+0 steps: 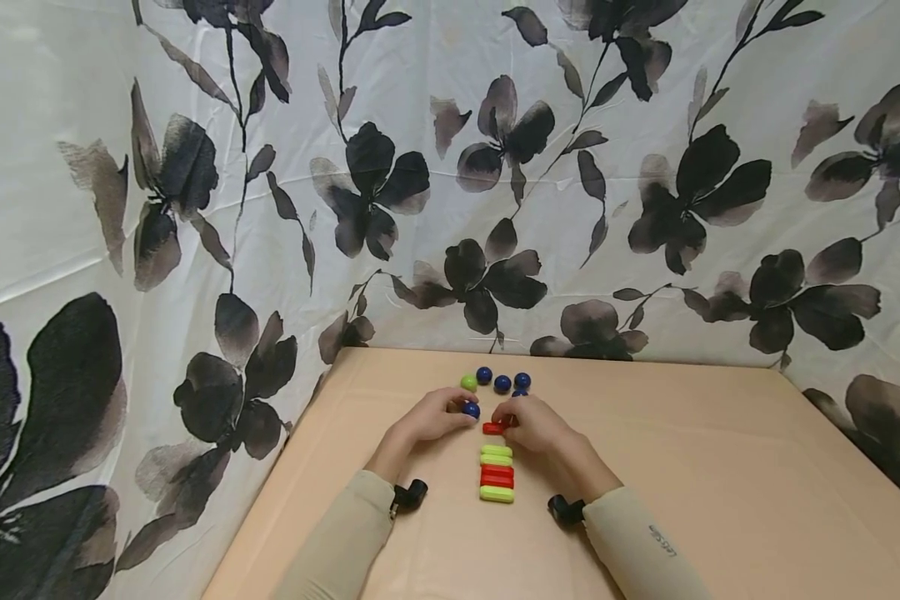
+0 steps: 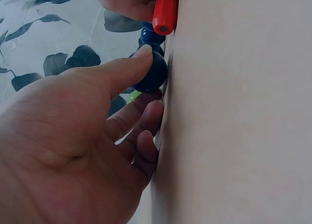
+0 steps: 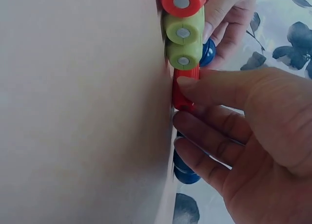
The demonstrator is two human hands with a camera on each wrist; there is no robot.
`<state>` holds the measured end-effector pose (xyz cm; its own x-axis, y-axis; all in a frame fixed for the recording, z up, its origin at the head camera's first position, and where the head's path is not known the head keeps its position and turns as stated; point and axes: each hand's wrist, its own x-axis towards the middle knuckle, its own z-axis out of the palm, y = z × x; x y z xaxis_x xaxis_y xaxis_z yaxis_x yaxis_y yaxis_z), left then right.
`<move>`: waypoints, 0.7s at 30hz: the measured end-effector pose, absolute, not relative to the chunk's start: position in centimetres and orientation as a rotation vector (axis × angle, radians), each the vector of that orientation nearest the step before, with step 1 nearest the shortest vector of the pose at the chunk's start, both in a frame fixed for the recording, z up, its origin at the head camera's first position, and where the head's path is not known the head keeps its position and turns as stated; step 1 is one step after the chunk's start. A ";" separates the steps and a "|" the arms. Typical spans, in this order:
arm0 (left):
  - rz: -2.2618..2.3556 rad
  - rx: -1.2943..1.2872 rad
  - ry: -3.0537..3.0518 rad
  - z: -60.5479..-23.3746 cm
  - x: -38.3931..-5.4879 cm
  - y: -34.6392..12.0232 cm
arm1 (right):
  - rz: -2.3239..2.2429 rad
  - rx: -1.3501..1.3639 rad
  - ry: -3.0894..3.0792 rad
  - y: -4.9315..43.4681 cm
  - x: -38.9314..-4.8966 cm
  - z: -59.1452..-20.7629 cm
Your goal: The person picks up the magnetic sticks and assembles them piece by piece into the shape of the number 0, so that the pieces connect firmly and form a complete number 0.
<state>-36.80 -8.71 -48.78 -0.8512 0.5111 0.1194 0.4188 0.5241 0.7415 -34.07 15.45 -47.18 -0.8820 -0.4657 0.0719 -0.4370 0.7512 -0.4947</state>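
Note:
My left hand [image 1: 429, 417] pinches a dark blue ball [image 1: 471, 410] between thumb and fingers, low over the table. In the left wrist view the thumb tip lies on this ball [image 2: 156, 75]. Across from it, my right hand [image 1: 543, 427] holds a short red rod [image 1: 492, 428] by its right end. In the right wrist view the thumb lies across the red rod [image 3: 184, 96], with the fingers behind it. Nearer me is a column of rods lying crosswise: yellow-green rods [image 1: 497, 494] and red rods [image 1: 497, 476]. Some show a silver disc in the end.
Beyond the hands lie several blue balls [image 1: 502, 384] and one green ball [image 1: 468, 382]. The right hand partly hides one blue ball. A pale tan tabletop [image 1: 690, 467] spreads to both sides, with a flower-patterned cloth [image 1: 435, 217] hanging behind its far edge.

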 end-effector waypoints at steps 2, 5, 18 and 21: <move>1.250 0.805 2.637 -48.9 -36.8 -8.7 | -0.782 -0.768 2.906 15.5 -34.2 -47.4; 1.261 0.782 2.649 -49.2 -37.0 -8.6 | -0.774 -0.777 2.968 15.4 -34.3 -47.3; 1.344 0.667 2.689 -49.8 -37.0 -8.5 | -0.724 -0.681 3.116 14.3 -35.0 -46.4; 1.340 0.663 2.690 -49.8 -37.0 -8.3 | -0.717 -0.700 3.121 14.2 -35.2 -46.4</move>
